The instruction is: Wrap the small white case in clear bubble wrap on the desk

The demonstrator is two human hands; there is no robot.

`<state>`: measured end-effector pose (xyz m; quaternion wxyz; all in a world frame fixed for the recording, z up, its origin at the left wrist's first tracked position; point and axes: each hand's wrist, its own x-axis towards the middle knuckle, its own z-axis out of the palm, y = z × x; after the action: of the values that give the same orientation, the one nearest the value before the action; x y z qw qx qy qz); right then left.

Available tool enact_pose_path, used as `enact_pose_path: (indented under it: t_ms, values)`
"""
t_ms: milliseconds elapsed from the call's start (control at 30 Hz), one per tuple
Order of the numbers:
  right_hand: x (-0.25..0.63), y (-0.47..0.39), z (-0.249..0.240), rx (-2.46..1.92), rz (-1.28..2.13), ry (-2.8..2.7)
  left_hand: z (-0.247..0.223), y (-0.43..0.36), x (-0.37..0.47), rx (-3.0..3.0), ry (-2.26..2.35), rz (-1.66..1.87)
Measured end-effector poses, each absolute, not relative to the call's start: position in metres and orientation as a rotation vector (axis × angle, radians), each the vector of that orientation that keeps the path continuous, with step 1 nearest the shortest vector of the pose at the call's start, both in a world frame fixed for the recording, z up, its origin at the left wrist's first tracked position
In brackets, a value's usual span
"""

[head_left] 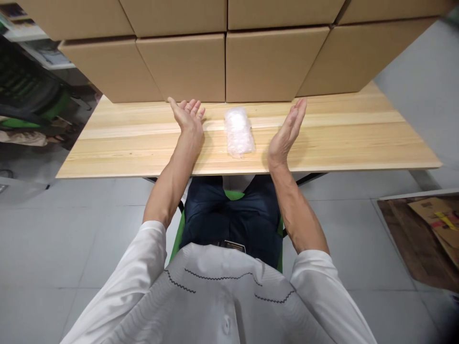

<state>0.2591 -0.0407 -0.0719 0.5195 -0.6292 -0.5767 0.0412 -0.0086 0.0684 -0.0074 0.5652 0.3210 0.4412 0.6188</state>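
A small package wrapped in pinkish-white bubble wrap lies on the wooden table, between my two hands and touched by neither. My left hand is to its left, palm turned up and fingers spread, holding nothing. On the right side, my right hand stands on edge with its fingers stretched out and its palm facing the package. What is inside the wrap cannot be made out.
Cardboard boxes stand stacked in two rows along the table's back edge. Flattened cardboard lies low at the right. A dark chair with green parts is at the far left.
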Motion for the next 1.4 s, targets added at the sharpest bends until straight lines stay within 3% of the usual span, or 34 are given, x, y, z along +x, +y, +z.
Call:
enact_pose_path:
  t_ms: [333,600,800,1400]
  values:
    - [0.244,-0.059,-0.072,-1.508,0.082,-1.541,-0.024,0.024,0.017,1.474,1.081,1.391]
    - [0.240,-0.067,-0.076,-1.288,0.085,-1.875,-0.063,-0.024,-0.008,2.443,0.989,0.588]
    - [0.239,-0.071,-0.077,-1.348,0.126,-1.990,-0.054,-0.036,0.004,2.563,1.072,0.302]
    - [0.229,-0.084,-0.061,-1.559,0.099,-2.028,-0.042,-0.048,0.005,2.657,1.145,0.055]
